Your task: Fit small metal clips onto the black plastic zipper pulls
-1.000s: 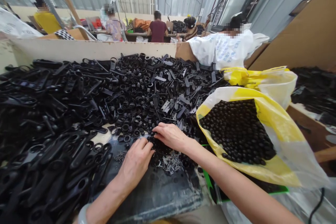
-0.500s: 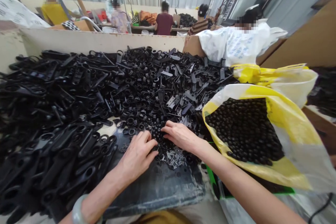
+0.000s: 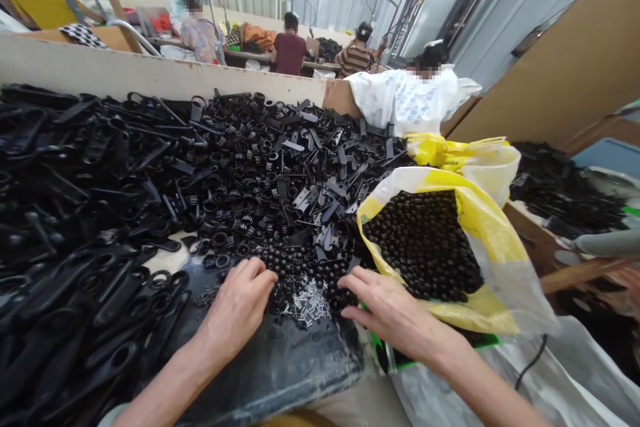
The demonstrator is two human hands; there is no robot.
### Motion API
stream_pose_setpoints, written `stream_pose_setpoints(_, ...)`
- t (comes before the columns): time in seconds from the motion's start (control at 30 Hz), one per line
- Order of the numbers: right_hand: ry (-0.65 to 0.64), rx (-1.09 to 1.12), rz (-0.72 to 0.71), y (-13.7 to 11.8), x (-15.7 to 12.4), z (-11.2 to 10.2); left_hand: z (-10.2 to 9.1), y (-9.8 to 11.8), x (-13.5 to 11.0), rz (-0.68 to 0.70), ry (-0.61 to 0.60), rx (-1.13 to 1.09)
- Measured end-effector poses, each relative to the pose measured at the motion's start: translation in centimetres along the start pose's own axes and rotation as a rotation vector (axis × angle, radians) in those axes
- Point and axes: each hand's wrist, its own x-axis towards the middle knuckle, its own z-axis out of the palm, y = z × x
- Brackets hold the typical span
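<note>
My left hand [image 3: 237,303] rests palm down with curled fingers at the left edge of a loose heap of black plastic beads [image 3: 295,267], on a dark mat [image 3: 270,373]. A small cluster of silver metal tubes [image 3: 307,300] lies between my hands. My right hand [image 3: 393,310] is spread over the beads' right side, beside the rim of a yellow-and-white plastic bag [image 3: 493,240]. That bag holds many black beads [image 3: 425,247]. My right palm hides whatever lies beneath it.
Black plastic ring parts [image 3: 240,173] and long black strap-shaped pieces [image 3: 75,293] cover the bench up to a cream board wall [image 3: 150,73]. A co-worker in a white top [image 3: 400,100] sits beyond a second bag [image 3: 463,160]. Several other people work farther back.
My right hand has moved right, away from the heap and toward the bag's rim. My left hand has shifted slightly left. The view has swung, moving the scene left.
</note>
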Motion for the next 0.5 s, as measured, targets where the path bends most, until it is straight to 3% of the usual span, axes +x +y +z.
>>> stream_pose_setpoints(0.13,0.023,-0.226,0.036,-1.0,-1.3,1.5,1.3,3.7,1.7,0.078,-0.072,0.013)
stream_pose_setpoints(0.27,0.057,-0.208,0.05,-1.6,-0.5,2.4,2.7,6.3,3.5,0.147,-0.144,0.08)
stream_pose_setpoints(0.5,0.095,-0.129,0.056,-0.4,-0.1,2.5,3.0,6.2,5.1,0.194,-0.181,0.17)
